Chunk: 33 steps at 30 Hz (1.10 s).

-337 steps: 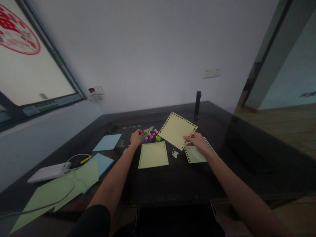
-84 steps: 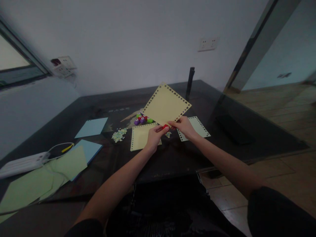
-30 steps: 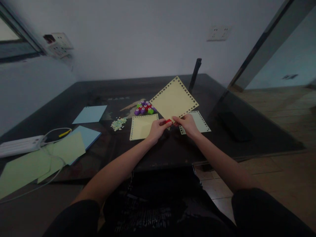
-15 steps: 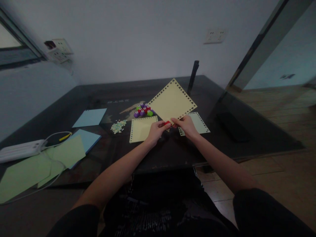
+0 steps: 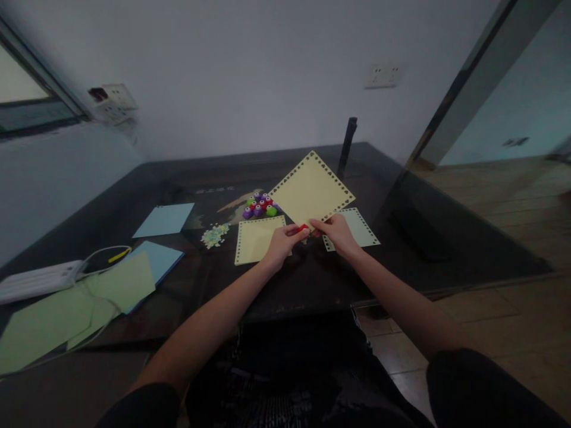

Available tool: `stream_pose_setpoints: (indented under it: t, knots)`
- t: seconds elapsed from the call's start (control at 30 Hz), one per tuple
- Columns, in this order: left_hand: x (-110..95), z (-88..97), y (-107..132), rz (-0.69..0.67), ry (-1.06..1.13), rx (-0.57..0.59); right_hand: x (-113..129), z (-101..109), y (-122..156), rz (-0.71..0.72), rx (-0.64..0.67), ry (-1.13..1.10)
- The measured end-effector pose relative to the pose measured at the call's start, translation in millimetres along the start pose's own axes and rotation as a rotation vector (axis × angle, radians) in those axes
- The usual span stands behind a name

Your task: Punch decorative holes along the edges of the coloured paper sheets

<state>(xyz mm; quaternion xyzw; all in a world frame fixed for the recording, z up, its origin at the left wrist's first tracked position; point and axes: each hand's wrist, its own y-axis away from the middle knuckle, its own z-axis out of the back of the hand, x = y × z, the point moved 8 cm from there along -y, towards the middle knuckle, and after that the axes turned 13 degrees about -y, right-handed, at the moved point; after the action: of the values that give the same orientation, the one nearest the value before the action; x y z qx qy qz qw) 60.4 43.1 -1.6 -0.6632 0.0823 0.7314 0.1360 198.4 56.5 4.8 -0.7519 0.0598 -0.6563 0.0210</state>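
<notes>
My left hand (image 5: 282, 242) is closed around a small red craft punch (image 5: 303, 227), partly covered by the fingers. The near corner of a yellow paper sheet (image 5: 312, 190) meets the punch. This sheet is raised and turned like a diamond, with punched shapes along its edges. My right hand (image 5: 335, 230) pinches the sheet by its lower right edge, close to that corner. Under the hands lie a second yellow sheet (image 5: 256, 241) on the left and a pale sheet (image 5: 359, 229) on the right, both with holes along their edges.
Several purple, green and red punches (image 5: 260, 205) cluster behind the left sheet. Beside them is a heap of paper bits (image 5: 215, 235). Blue paper (image 5: 164, 219), green sheets (image 5: 129, 276) and a white power strip (image 5: 38, 280) with a cable lie left. A black stand (image 5: 347, 145) rises behind.
The whole view has shifted slightly, so the scene sits a little lower. Both hands keep the same hold on the punch and the yellow sheet.
</notes>
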Motion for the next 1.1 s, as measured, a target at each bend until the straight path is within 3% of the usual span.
stream_pose_setpoints:
  t: [1.1]
  knots:
    - [-0.4,0.2,-1.7,-0.038,-0.004,-0.021,-0.5,-0.4,0.4,0.004,0.013,-0.02]
